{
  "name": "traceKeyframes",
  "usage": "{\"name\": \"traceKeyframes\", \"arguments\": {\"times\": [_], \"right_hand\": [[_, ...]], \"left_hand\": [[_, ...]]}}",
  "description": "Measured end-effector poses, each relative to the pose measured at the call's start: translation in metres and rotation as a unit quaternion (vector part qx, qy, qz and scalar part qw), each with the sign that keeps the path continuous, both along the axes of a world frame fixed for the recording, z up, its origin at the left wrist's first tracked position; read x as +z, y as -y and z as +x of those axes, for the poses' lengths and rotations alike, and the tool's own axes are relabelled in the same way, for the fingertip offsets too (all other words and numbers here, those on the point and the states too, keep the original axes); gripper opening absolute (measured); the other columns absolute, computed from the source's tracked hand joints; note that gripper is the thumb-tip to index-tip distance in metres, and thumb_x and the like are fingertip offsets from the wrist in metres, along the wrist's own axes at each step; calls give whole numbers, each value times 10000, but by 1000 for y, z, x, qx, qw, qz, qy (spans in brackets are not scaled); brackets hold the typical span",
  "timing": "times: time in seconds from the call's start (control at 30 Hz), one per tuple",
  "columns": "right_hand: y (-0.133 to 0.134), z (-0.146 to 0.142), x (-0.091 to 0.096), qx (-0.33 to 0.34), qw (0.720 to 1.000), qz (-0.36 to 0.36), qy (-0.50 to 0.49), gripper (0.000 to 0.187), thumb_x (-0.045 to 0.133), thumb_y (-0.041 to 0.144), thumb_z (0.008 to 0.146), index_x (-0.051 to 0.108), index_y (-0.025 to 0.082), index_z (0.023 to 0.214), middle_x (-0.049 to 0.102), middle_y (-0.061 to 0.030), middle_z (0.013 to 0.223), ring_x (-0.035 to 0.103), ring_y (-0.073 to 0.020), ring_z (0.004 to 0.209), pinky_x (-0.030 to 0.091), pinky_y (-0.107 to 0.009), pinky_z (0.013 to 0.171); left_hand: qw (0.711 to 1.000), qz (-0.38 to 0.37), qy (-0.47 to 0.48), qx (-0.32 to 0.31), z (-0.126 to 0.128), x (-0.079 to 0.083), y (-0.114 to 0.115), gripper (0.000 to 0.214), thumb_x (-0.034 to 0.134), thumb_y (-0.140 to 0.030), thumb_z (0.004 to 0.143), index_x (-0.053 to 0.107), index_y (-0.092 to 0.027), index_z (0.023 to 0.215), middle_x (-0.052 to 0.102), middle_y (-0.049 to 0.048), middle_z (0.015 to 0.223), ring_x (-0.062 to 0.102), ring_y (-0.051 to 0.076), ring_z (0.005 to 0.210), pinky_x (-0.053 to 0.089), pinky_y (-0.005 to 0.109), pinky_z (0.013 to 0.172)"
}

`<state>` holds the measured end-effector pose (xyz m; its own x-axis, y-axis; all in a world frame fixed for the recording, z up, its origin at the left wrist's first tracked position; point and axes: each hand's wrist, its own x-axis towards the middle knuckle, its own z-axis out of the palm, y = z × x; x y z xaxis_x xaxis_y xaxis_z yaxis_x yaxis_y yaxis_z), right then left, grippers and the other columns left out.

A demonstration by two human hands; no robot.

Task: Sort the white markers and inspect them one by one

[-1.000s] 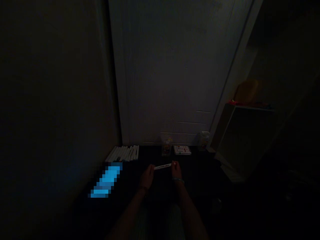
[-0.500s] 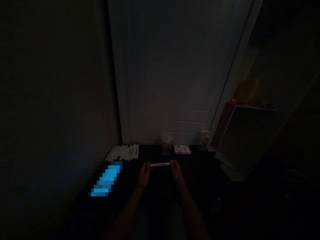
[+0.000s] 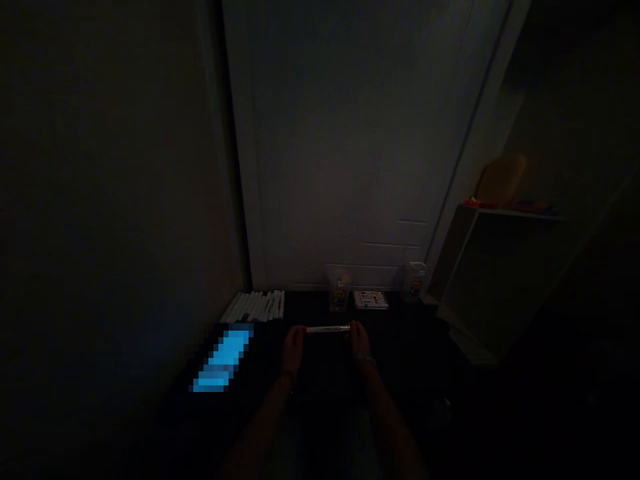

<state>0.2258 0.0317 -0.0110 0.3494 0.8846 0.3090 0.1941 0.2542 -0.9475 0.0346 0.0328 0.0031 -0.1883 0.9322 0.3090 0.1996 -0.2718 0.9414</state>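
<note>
A slim white marker [image 3: 328, 329] is held level above the dark table [image 3: 320, 370], one end in each hand. My left hand [image 3: 294, 345] is closed on its left end. My right hand [image 3: 359, 339] grips the right end, with a bracelet at the wrist. The light is dim, so the print on the barrel is hard to read. Beyond my left hand lies a row of several white markers [image 3: 255, 307], side by side at the back left of the table.
A clear plastic container [image 3: 339, 297] stands at the back, beside a flat labelled pack [image 3: 371, 299]. Another clear container [image 3: 415, 283] is farther right. A glowing, pixelated blue screen [image 3: 223, 360] lies at the left. A shelf unit [image 3: 493, 287] rises at the right.
The view has shifted slightly, so everything sits a little farther right. The dark print on the held marker shows less clearly now, and the hands look slightly farther apart.
</note>
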Motion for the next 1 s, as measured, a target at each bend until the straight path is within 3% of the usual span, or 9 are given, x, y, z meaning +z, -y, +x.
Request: {"name": "traceKeyframes", "arguments": {"times": [0.43,1.0], "right_hand": [[-2,1,-3,-17,1000,1,10,413,358,536,782,561,181,726,530,17,565,481,-119,549,347,-209,527],[-1,2,-4,-33,999,4,12,384,355,506,800,515,187,660,517,22,572,473,-113,565,345,-205,549]], "left_hand": [[999,-14,31,-6,2,4,2,443,449,-549,712,577,-158,875,634,53,885,579,180,855,443,280,765],[999,-1,26,-37,0,-5,-4,395,487,-515,701,581,-156,838,638,41,836,579,182,842,436,290,775]]}}
